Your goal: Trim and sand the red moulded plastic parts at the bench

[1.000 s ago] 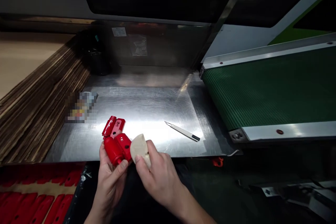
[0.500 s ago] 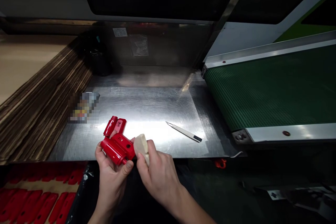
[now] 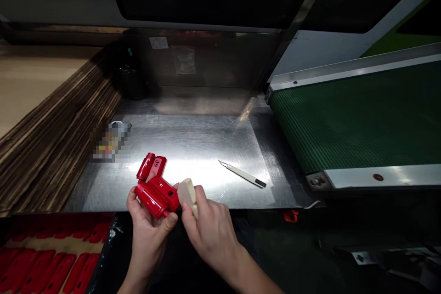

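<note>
A shiny red plastic part [image 3: 156,196] sits over the steel table's [image 3: 206,147] front edge, held tight in the left hand [image 3: 148,234]. The right hand [image 3: 206,232] pinches a pale soft pad [image 3: 188,196] against its end. The part looks clean and glossy. Two red pieces [image 3: 150,166] lie just ahead, and many more red parts [image 3: 44,266] sit in rows below.

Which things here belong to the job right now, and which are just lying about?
In use: red plastic part in the left hand; beige pad in the right hand.
Lying about: craft knife; stacked cardboard; red pieces lower left; green conveyor belt.
</note>
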Tool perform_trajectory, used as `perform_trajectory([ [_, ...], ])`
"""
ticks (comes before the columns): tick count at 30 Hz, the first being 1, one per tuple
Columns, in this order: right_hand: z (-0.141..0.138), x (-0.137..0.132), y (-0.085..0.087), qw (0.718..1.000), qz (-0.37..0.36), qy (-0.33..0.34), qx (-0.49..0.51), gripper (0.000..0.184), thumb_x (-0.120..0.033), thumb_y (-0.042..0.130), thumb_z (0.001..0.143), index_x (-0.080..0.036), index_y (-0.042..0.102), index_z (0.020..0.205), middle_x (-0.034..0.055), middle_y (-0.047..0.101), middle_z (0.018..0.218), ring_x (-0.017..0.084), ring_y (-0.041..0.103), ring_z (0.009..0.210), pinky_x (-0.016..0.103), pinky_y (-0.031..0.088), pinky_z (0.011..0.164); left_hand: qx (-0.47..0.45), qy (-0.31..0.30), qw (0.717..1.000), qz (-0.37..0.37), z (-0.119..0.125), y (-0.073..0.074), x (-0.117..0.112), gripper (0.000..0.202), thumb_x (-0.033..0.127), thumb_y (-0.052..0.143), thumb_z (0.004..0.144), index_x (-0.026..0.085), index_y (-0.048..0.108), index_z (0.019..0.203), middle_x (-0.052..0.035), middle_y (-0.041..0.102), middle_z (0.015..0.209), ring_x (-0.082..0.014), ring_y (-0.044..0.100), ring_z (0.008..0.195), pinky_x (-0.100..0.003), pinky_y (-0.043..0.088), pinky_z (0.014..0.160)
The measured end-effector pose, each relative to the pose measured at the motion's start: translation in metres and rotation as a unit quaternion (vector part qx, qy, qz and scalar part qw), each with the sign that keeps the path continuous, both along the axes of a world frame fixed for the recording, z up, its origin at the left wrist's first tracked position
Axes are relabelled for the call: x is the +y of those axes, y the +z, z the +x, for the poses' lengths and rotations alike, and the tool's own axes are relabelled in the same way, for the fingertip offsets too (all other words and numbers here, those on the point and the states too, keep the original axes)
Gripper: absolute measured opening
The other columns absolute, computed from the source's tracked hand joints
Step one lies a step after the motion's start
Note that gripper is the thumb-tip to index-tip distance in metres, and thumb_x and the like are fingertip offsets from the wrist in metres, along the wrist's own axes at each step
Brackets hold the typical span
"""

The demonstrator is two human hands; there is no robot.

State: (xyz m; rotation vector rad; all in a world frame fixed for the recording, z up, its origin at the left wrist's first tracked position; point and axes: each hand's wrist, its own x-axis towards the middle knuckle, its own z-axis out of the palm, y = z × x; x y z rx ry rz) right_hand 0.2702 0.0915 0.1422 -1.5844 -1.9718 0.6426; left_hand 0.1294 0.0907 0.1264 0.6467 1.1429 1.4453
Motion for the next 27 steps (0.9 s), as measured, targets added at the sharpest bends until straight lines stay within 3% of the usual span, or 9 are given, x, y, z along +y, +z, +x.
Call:
perform_trajectory([
  [2, 0.0, 0.0, 0.001, 1.0, 0.001, 0.0, 0.002, 0.027, -0.03, 0.039, 0.104, -0.017, 0.059, 0.118, 0.0036, 0.077, 0.07, 0.025, 0.075, 0.058, 0.034, 0.034, 0.053, 0.003, 0.004, 1.0, 0.001, -0.001, 0.0, -0.001, 0.092, 0.031, 0.1, 0.072, 0.044, 0.041, 0.141, -0.0071, 0.046, 0.17, -0.0317, 0.073, 0.127, -0.038, 0.063, 0.104],
  [6, -0.002, -0.002, 0.002, 0.999, 0.011, 0.028, 0.019, 0.026, -0.032, 0.04, 0.105, -0.019, 0.059, 0.115, 0.0021, 0.076, 0.07, 0.024, 0.074, 0.056, 0.034, 0.033, 0.053, 0.002, -0.007, 1.0, -0.013, -0.002, 0.0, -0.002, 0.099, 0.035, 0.1, 0.072, 0.041, 0.035, 0.147, -0.0092, 0.068, 0.146, -0.0325, 0.076, 0.123, -0.038, 0.064, 0.101],
  [9, -0.004, -0.004, 0.002, 1.0, 0.026, -0.003, 0.007, 0.028, -0.031, 0.038, 0.105, -0.017, 0.059, 0.119, 0.0019, 0.076, 0.069, 0.022, 0.073, 0.055, 0.033, 0.033, 0.053, 0.004, -0.009, 1.0, -0.01, -0.005, 0.0, -0.002, 0.101, 0.035, 0.101, 0.071, 0.04, 0.034, 0.147, -0.0091, 0.071, 0.142, -0.0321, 0.075, 0.124, -0.037, 0.062, 0.104],
  [13, -0.008, -0.006, 0.001, 0.998, 0.046, 0.033, 0.011, 0.027, -0.031, 0.038, 0.104, -0.019, 0.059, 0.117, 0.0021, 0.077, 0.073, 0.02, 0.072, 0.054, 0.032, 0.033, 0.052, 0.001, -0.029, 0.999, -0.02, -0.008, -0.002, -0.002, 0.097, 0.035, 0.097, 0.077, 0.04, 0.032, 0.149, -0.0099, 0.077, 0.132, -0.0315, 0.075, 0.124, -0.038, 0.063, 0.102],
  [17, -0.01, -0.003, -0.002, 1.0, 0.011, -0.021, -0.015, 0.03, -0.029, 0.039, 0.104, -0.016, 0.059, 0.121, 0.0029, 0.077, 0.069, 0.023, 0.074, 0.056, 0.033, 0.034, 0.053, 0.0, 0.001, 1.0, -0.001, -0.011, -0.002, -0.004, 0.097, 0.036, 0.1, 0.073, 0.044, 0.039, 0.147, -0.0075, 0.064, 0.15, -0.0301, 0.076, 0.122, -0.035, 0.064, 0.1],
  [19, -0.01, -0.003, -0.004, 1.0, -0.007, -0.006, 0.0, 0.033, -0.028, 0.039, 0.104, -0.016, 0.058, 0.128, 0.0028, 0.078, 0.073, 0.023, 0.075, 0.058, 0.033, 0.036, 0.055, 0.012, 0.006, 1.0, 0.003, -0.013, -0.001, -0.006, 0.101, 0.042, 0.102, 0.069, 0.046, 0.04, 0.149, -0.0069, 0.057, 0.158, -0.0302, 0.076, 0.121, -0.034, 0.065, 0.098],
  [22, -0.007, -0.004, -0.005, 0.999, -0.017, 0.024, 0.045, 0.028, -0.03, 0.041, 0.102, -0.02, 0.06, 0.12, 0.0018, 0.078, 0.075, 0.024, 0.074, 0.059, 0.033, 0.037, 0.055, 0.007, -0.004, 1.0, 0.004, -0.015, 0.002, -0.008, 0.108, 0.047, 0.102, 0.067, 0.047, 0.037, 0.154, -0.0089, 0.063, 0.151, -0.0345, 0.074, 0.124, -0.041, 0.065, 0.101],
  [24, -0.003, -0.004, -0.004, 0.997, -0.027, -0.01, 0.072, 0.021, -0.033, 0.042, 0.101, -0.021, 0.06, 0.107, 0.001, 0.075, 0.069, 0.023, 0.072, 0.055, 0.033, 0.036, 0.053, -0.015, -0.024, 1.0, 0.004, -0.015, 0.005, -0.008, 0.106, 0.044, 0.1, 0.072, 0.047, 0.034, 0.156, -0.0097, 0.068, 0.145, -0.0368, 0.073, 0.127, -0.048, 0.063, 0.106],
  [27, 0.005, -0.006, 0.002, 0.988, -0.041, -0.093, 0.119, 0.024, -0.041, 0.042, 0.104, -0.022, 0.058, 0.101, -0.0005, 0.069, 0.063, 0.021, 0.068, 0.051, 0.031, 0.039, 0.05, -0.05, -0.037, 0.998, 0.008, -0.012, 0.006, -0.006, 0.098, 0.037, 0.093, 0.082, 0.048, 0.033, 0.158, -0.0097, 0.066, 0.149, -0.0379, 0.068, 0.135, -0.056, 0.06, 0.11],
])
